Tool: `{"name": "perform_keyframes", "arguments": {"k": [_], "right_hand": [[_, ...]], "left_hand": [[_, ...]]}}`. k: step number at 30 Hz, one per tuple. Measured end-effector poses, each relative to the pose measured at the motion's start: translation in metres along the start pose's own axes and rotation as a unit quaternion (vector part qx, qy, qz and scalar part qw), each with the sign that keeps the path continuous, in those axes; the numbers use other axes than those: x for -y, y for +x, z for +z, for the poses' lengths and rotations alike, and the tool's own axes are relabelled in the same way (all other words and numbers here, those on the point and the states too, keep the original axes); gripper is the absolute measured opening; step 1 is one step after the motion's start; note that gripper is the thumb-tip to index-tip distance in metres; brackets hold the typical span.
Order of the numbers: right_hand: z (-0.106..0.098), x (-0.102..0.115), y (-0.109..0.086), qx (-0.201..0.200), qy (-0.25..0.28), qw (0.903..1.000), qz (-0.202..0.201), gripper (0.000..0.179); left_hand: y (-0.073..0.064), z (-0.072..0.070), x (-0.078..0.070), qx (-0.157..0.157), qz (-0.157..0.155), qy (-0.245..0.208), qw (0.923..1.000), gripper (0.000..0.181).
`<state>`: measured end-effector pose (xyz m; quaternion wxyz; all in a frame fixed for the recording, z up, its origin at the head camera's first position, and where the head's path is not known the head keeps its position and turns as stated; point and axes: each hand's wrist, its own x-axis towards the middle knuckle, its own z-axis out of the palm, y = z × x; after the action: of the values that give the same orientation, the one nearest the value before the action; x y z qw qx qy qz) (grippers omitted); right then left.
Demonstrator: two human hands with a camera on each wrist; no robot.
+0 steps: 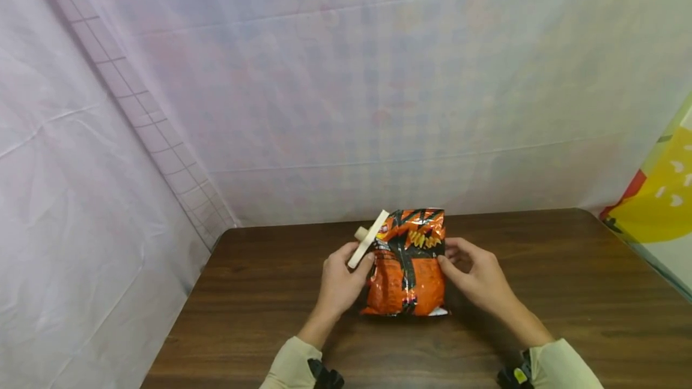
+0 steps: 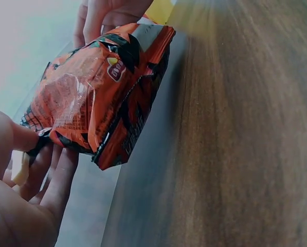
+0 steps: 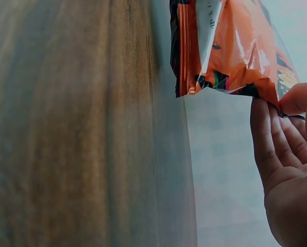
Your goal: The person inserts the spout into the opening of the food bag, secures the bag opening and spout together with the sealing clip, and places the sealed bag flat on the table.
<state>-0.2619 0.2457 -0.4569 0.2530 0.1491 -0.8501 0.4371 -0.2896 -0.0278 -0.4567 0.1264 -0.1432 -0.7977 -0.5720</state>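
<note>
An orange and black snack bag (image 1: 408, 275) is held upright between both hands over the table, its printed face toward the head camera. My left hand (image 1: 340, 281) pinches the bag's left edge between thumb and fingers. The same hand also holds a pale, straight bar (image 1: 370, 238) with a short stub on its side; it slants across the bag's upper left. In the left wrist view, the end of the bar (image 2: 20, 167) pokes out between the fingers. My right hand (image 1: 478, 272) pinches the bag's right edge, thumb in front and fingers behind.
The dark brown wooden table (image 1: 243, 305) stretches out below and to both sides of the hands. A pale checked sheet (image 1: 378, 95) hangs behind its far edge, and a white sheet (image 1: 70, 197) on the left. Yellow printed cloth (image 1: 659, 203) hangs at the right.
</note>
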Motion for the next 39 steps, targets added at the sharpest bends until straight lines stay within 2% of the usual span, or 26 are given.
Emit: {"name": "perform_keyframes", "arguments": {"k": [3,6,11,16,25,31,39], "right_hand": [[0.0,-0.001,0.0,0.003,0.001,1.0,-0.001,0.024],[0.001,-0.011,-0.001,0.007,-0.003,1.0,0.001,0.025],[0.001,-0.015,-0.002,0.023,-0.015,0.9995,0.015,0.028],[0.002,-0.015,-0.001,0.041,-0.023,0.9979,0.046,0.037],[0.004,-0.015,-0.001,0.072,-0.014,0.9934,0.089,0.043],[0.005,-0.015,-0.002,0.082,-0.008,0.9916,0.1,0.044],[0.006,-0.016,-0.004,0.094,-0.008,0.9897,0.108,0.044]], "left_hand": [[-0.001,0.0,0.0,0.014,-0.024,-0.041,0.9988,0.024],[-0.001,0.0,0.001,0.02,-0.034,-0.051,0.9979,0.026],[-0.003,0.001,0.003,0.026,-0.042,-0.049,0.9976,0.021],[-0.003,0.001,0.004,0.025,-0.055,-0.059,0.9964,0.022],[-0.003,0.0,0.006,0.028,-0.071,-0.048,0.9959,0.036],[-0.003,0.001,0.01,0.037,-0.09,-0.064,0.9932,0.051],[-0.004,0.001,0.011,0.046,-0.109,-0.06,0.9912,0.06]]}}
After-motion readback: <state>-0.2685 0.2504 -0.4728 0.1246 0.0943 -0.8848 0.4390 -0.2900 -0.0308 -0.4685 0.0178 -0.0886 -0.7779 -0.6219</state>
